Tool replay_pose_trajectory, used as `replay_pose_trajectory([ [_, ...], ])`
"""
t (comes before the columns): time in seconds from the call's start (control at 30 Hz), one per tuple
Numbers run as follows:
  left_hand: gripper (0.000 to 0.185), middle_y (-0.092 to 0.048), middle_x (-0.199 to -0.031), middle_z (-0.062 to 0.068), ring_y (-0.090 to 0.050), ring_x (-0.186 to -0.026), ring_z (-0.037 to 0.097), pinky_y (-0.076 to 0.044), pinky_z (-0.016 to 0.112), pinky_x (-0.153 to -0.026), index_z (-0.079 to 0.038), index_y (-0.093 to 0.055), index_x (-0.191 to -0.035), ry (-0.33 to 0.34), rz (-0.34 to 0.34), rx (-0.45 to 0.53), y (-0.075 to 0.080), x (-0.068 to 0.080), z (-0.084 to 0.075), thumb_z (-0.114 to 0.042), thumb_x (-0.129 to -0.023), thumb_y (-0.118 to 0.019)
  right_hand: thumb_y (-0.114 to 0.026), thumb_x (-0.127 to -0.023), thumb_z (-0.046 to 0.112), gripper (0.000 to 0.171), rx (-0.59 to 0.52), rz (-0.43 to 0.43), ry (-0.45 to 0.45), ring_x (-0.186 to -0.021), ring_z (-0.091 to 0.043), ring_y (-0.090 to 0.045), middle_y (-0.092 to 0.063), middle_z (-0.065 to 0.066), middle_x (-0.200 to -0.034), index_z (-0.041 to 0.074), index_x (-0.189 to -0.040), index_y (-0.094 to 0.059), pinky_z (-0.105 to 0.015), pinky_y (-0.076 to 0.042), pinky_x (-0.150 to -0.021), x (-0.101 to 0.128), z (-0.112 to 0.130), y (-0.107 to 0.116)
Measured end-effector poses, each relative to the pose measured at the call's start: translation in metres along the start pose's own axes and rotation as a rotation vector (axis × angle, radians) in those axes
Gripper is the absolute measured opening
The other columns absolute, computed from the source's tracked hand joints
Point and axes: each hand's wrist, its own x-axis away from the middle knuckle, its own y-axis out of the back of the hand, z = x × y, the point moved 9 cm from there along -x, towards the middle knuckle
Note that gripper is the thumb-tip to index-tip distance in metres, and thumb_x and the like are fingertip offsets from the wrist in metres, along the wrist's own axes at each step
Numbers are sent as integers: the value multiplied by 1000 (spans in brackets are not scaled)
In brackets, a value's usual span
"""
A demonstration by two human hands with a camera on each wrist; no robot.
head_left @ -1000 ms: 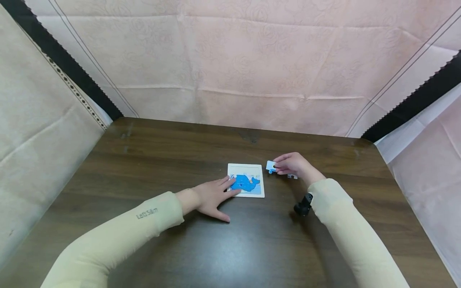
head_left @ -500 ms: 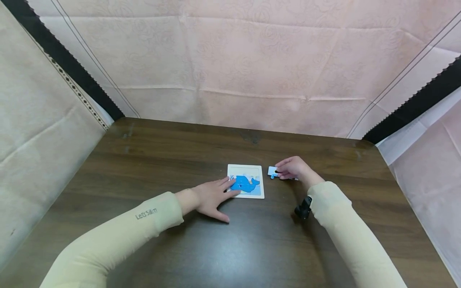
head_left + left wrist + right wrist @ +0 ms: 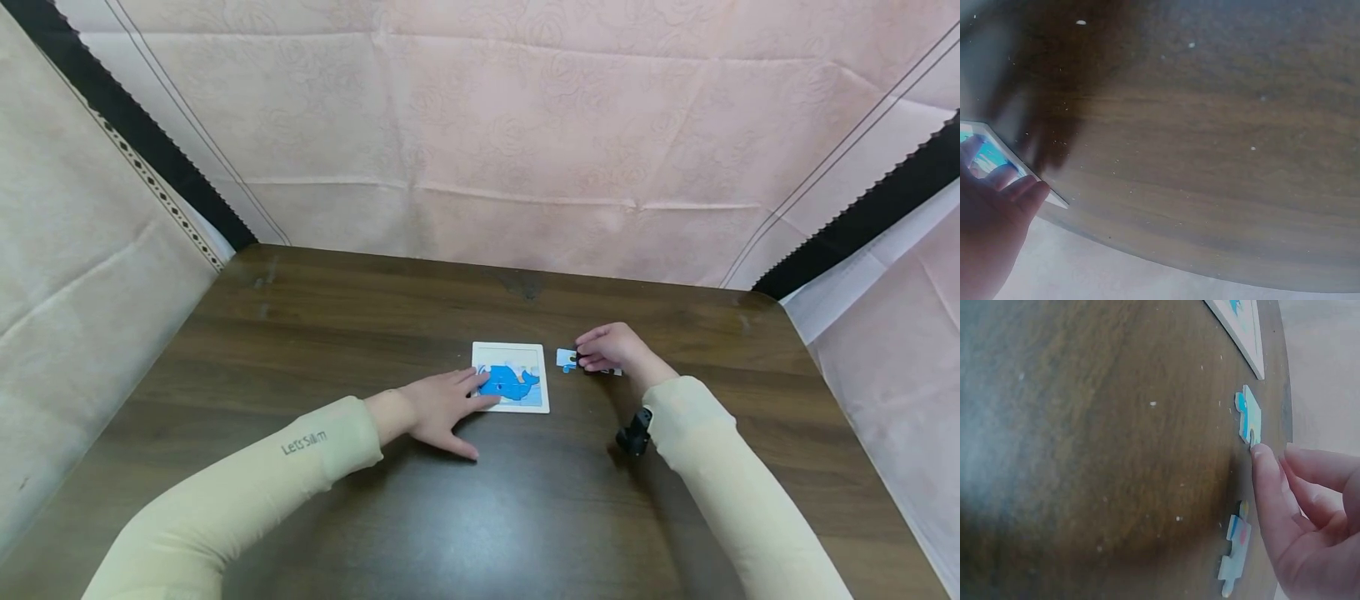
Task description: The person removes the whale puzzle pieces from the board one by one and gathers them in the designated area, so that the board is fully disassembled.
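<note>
Puzzle board lies on the worktop, the left hand resting spread on its left side. Beside it, the right hand, loosely parted and gripping nothing, is at one flat piece; another piece lies near.

The wood-grained table looks smooth and glossy, the puzzle frame smooth, the creased cloth backdrop matt.

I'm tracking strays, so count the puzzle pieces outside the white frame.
2: first piece between the white frame and the right hand; second piece partly covered by that hand in the head view. It may hide more.
</note>
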Motion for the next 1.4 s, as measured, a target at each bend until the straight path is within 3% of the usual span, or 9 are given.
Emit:
replay_pose_trajectory([
  [0.23, 84, -10, -159, 4, -12, -147, 27, -18, 44, -118, -33, -21, -148, -16, -4, -6, 2, 0, -1, -73, -78, -46, -55, -93, 11, 37, 17, 4, 20, -70, -9, -65, -68, -8, -91, -7, -124, -51, -24, -56, -71, 3, 4, 1],
  [0.53, 88, -7, -159, 3, -6, -147, 28, -15, 46, -118, -30, -18, -149, -82, -70, -32, 10, -5, -7, -73, -78, -48, -55, -93, 17, 40, 20, 13, 58, -82, -14, -67, -65, -17, -107, -5, -127, -50, -25, -56, -76, 8, 19, -2],
  [0.93, 90, -1, -159, 2, 1, -147, 29, -8, 45, -120, -27, -8, -151, -122, -47, -88, 4, -16, -20, -72, -81, -43, -56, -92, 13, 40, -18, 70, 25, -71, -10, -62, -65, -4, -85, -6, -126, -50, -24, -56, -70, 11, 16, -27],
  [1.23, 89, -1, -159, 2, 0, -147, 27, -8, 44, -120, -25, -9, -151, -134, -48, -113, 0, -19, -24, -72, -82, -41, -57, -92, 15, 36, 21, 96, 38, -74, -12, -63, -66, -9, -97, -2, -123, -55, -26, -57, -72, 8, 15, -44],
  [1.4, 90, 0, -160, 1, 1, -147, 27, -7, 43, -120, -24, -7, -151, -123, -42, -106, -1, -21, -24, -72, -83, -40, -58, -92, 16, 36, 19, 105, 31, -73, -11, -64, -68, -8, -95, -2, -123, -55, -25, -57, -71, 5, 15, -51],
])
